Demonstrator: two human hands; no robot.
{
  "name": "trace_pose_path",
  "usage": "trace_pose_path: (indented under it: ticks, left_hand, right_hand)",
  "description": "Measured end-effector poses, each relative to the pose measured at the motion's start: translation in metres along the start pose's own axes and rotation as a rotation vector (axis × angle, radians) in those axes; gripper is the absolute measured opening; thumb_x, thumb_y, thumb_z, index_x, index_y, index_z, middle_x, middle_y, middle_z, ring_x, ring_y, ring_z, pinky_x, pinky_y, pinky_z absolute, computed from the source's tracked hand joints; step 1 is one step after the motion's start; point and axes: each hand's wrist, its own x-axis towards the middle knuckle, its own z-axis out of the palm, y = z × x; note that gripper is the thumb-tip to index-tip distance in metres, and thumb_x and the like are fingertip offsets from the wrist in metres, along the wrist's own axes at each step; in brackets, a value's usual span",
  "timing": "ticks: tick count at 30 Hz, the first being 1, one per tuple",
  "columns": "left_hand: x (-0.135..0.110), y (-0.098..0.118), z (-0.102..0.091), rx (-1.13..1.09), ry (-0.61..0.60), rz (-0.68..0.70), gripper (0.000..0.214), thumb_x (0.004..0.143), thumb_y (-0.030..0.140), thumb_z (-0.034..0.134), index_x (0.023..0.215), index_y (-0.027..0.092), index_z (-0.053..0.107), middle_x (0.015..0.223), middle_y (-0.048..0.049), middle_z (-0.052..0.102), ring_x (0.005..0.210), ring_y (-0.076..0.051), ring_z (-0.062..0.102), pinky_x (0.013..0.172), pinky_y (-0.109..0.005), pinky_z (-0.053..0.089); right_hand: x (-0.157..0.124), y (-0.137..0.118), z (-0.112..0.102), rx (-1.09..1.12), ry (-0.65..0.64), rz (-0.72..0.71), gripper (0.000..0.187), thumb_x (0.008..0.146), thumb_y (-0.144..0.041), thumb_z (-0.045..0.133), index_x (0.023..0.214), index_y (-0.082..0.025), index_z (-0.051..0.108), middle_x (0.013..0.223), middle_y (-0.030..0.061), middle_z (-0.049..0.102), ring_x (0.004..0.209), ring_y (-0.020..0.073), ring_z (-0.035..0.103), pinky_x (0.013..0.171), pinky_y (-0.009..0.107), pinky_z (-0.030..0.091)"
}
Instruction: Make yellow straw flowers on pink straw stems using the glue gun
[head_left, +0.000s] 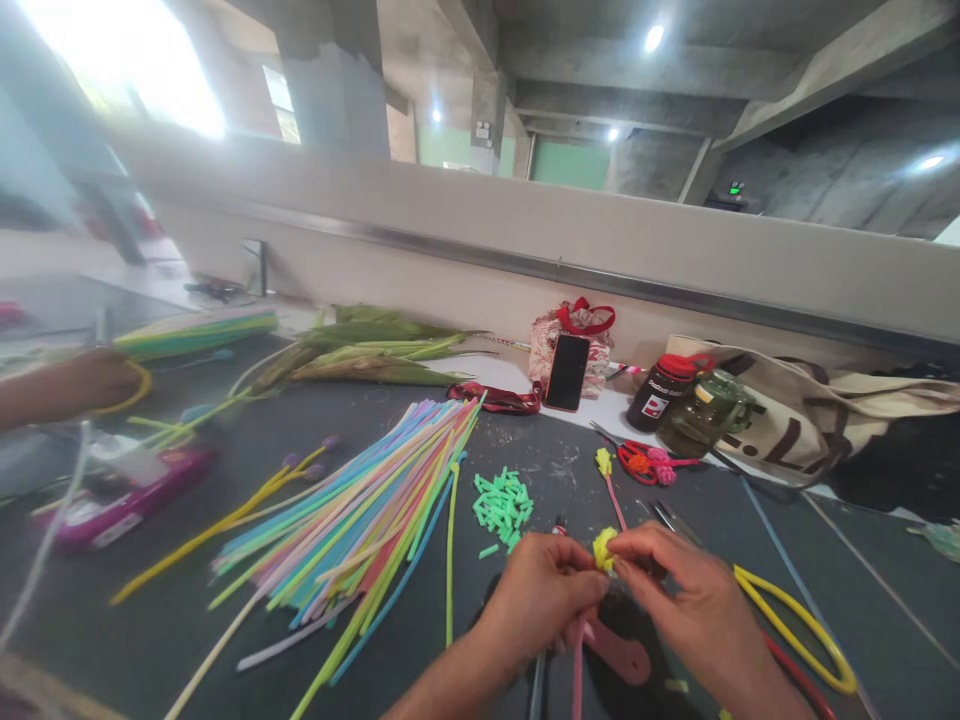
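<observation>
My left hand [544,590] is closed in a pinch around the top of a pink stem [577,672], which hangs down below the fingers. At the stem's top is a small yellow flower-like piece [603,548], pinched between the fingertips of my right hand [682,600]. Both hands' fingertips nearly meet there, hiding the join. Just beyond lies a second pink stem with a yellow tip [604,464]. Left of my hands is a heap of short green pieces [502,505]. Beneath my hands a pink flat handle [619,650] shows in part.
A bundle of long coloured sticks [367,510] spreads at left. Yellow-handled scissors [799,625] lie by my right wrist. Corn husks [375,345], a phone [567,372], bottles [705,410] and a tote bag [787,410] line the back. Another person's hand [97,380] is at far left.
</observation>
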Motion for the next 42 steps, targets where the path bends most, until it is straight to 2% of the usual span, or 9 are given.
trace_pose_path:
  ticks: [9, 15, 21, 26, 31, 34, 38, 40, 42]
  left_hand:
    - [-0.001, 0.000, 0.001, -0.021, 0.019, 0.000, 0.010, 0.063, 0.026, 0.053, 0.061, 0.017, 0.053, 0.038, 0.0077, 0.048, 0.026, -0.006, 0.039, 0.025, -0.015, 0.026]
    - [0.002, -0.001, 0.001, 0.041, 0.019, -0.003, 0.009, 0.063, 0.026, 0.053, 0.062, 0.017, 0.053, 0.039, 0.0074, 0.049, 0.027, -0.007, 0.040, 0.027, -0.017, 0.027]
    - [0.001, 0.004, 0.005, 0.145, 0.123, 0.016, 0.011, 0.064, 0.024, 0.052, 0.055, 0.017, 0.053, 0.036, 0.0067, 0.048, 0.027, -0.008, 0.040, 0.032, -0.019, 0.026]
    - [0.000, 0.005, 0.005, 0.210, 0.182, 0.043, 0.011, 0.062, 0.020, 0.050, 0.053, 0.017, 0.055, 0.034, 0.0064, 0.047, 0.032, -0.009, 0.043, 0.037, -0.019, 0.028]
    - [0.002, 0.004, 0.005, 0.238, 0.222, 0.047, 0.013, 0.061, 0.022, 0.052, 0.054, 0.016, 0.060, 0.034, 0.0052, 0.049, 0.039, -0.011, 0.048, 0.040, -0.019, 0.031]
    - [0.002, 0.002, 0.005, 0.203, 0.206, 0.024, 0.014, 0.062, 0.027, 0.055, 0.053, 0.016, 0.059, 0.033, 0.0059, 0.047, 0.036, -0.010, 0.047, 0.039, -0.019, 0.030]
    - [0.003, -0.001, 0.004, 0.034, 0.182, 0.010, 0.014, 0.061, 0.029, 0.057, 0.054, 0.018, 0.053, 0.033, 0.0080, 0.044, 0.029, -0.007, 0.039, 0.034, -0.018, 0.026]
    - [0.003, -0.001, 0.002, -0.047, 0.170, -0.005, 0.014, 0.061, 0.029, 0.057, 0.055, 0.018, 0.052, 0.034, 0.0079, 0.046, 0.027, -0.006, 0.037, 0.032, -0.018, 0.024]
    - [0.002, 0.001, 0.001, -0.099, 0.112, -0.028, 0.015, 0.061, 0.032, 0.058, 0.057, 0.018, 0.052, 0.033, 0.0074, 0.046, 0.025, -0.007, 0.035, 0.028, -0.018, 0.022]
  right_hand:
    - [0.002, 0.002, -0.001, 0.040, -0.019, 0.157, 0.011, 0.080, -0.024, 0.052, 0.082, -0.024, 0.063, 0.079, -0.0009, 0.070, 0.073, 0.0170, 0.065, 0.061, 0.023, 0.050]
    - [0.000, 0.001, 0.000, 0.010, -0.025, 0.094, 0.010, 0.080, -0.022, 0.053, 0.082, -0.024, 0.062, 0.077, -0.0009, 0.069, 0.069, 0.0161, 0.064, 0.059, 0.023, 0.050]
    - [0.000, -0.006, 0.004, 0.014, 0.058, 0.065, 0.009, 0.080, -0.019, 0.055, 0.083, -0.024, 0.061, 0.075, -0.0023, 0.065, 0.069, 0.0148, 0.061, 0.063, 0.023, 0.047]
    - [0.000, -0.010, 0.005, 0.003, 0.019, 0.030, 0.010, 0.084, -0.017, 0.051, 0.084, -0.024, 0.058, 0.075, -0.0017, 0.063, 0.069, 0.0148, 0.060, 0.063, 0.024, 0.045]
    - [0.000, -0.009, 0.005, -0.032, 0.029, 0.004, 0.009, 0.085, -0.019, 0.050, 0.084, -0.023, 0.058, 0.074, -0.0007, 0.063, 0.068, 0.0156, 0.060, 0.062, 0.025, 0.045]
    - [0.000, -0.006, 0.007, -0.097, 0.049, -0.062, 0.008, 0.085, -0.019, 0.051, 0.084, -0.023, 0.058, 0.072, -0.0003, 0.064, 0.066, 0.0159, 0.061, 0.060, 0.026, 0.045]
    - [-0.003, -0.003, 0.005, -0.176, 0.115, -0.201, 0.006, 0.081, -0.019, 0.058, 0.086, -0.023, 0.060, 0.074, -0.0001, 0.068, 0.066, 0.0159, 0.063, 0.062, 0.026, 0.046]
    - [-0.005, -0.002, 0.001, -0.139, 0.202, -0.148, 0.005, 0.082, -0.023, 0.058, 0.086, -0.024, 0.060, 0.078, 0.0008, 0.069, 0.070, 0.0167, 0.063, 0.066, 0.026, 0.047]
    - [-0.006, 0.000, -0.003, -0.061, 0.283, -0.007, 0.009, 0.084, -0.028, 0.053, 0.085, -0.025, 0.060, 0.079, 0.0014, 0.068, 0.073, 0.0176, 0.063, 0.066, 0.026, 0.046]
